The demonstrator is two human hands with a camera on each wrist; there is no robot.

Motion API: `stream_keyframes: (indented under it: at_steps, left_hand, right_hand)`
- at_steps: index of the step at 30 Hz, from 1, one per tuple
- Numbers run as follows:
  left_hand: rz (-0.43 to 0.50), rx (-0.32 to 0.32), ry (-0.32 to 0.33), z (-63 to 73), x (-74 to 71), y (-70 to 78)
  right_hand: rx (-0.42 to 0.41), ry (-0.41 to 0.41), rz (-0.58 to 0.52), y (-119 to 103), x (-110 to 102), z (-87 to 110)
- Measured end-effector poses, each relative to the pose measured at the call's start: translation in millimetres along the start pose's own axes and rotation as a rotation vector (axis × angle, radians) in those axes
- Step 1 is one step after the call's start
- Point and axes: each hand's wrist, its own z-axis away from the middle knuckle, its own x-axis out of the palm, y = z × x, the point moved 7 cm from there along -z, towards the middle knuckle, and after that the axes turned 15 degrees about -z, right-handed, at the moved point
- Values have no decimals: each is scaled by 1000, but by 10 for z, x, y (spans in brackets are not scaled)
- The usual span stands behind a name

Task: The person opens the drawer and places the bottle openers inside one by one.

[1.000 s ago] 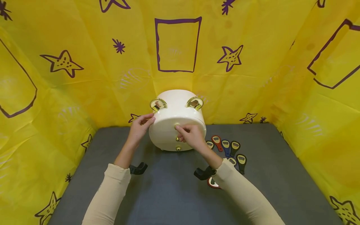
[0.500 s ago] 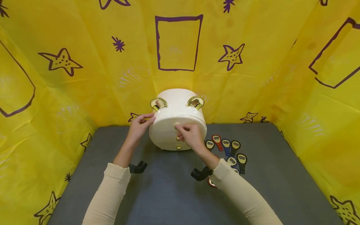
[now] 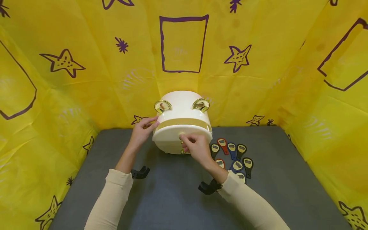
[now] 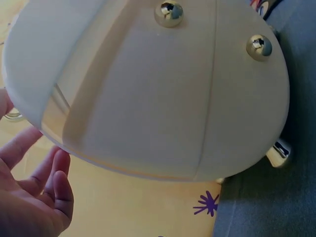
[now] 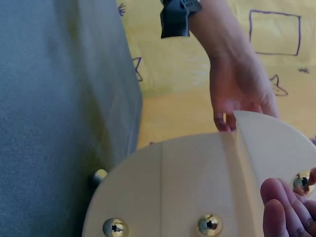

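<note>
A white oval drawer box with two round gold ears stands against the back wall. Its top drawer is pulled partly out, leaving a gap below the box's top. My right hand pinches the gold top knob at the drawer's front. Two more gold knobs show below it, the middle knob and the bottom knob. My left hand touches the box's left side near the front edge, its fingers loosely bent and the thumb at the edge.
Several bottle openers with red, blue and black handles, among them a red bottle opener and a black bottle opener, lie right of the box on the grey tabletop. A yellow patterned cloth surrounds the table on three sides.
The top drawer has come out toward me, with my right hand pinching its knob and moving slightly down and nearer. My left hand has stayed at the box's side.
</note>
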Motion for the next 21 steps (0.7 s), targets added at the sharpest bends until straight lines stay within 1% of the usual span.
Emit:
stream_keyframes:
  at_steps: [3,5,9,11,12,14,18,21]
  left_hand:
    - [-15,20,-8,8,-2,17]
    - [-23,29,-8,30,-10,62]
    - [-49,40,6,135,-51,254]
    - [-65,45,12,174,-66,326]
    - [-69,48,18,165,-61,306]
    - [-72,52,30,118,-41,219]
    - [-67,68,52,14,4,24]
    - [-65,72,59,18,9,18]
  right_hand:
    - [-26,-8,19,-22,3,79]
    - [-48,-16,27,-42,6,135]
    - [-87,-25,57,-67,4,255]
    - [-109,-27,67,-83,1,318]
    - [-115,-26,72,-92,-1,350]
    - [-138,-26,77,-121,-2,417]
    - [-167,-28,95,-163,3,556]
    - [-183,-37,100,-169,11,654]
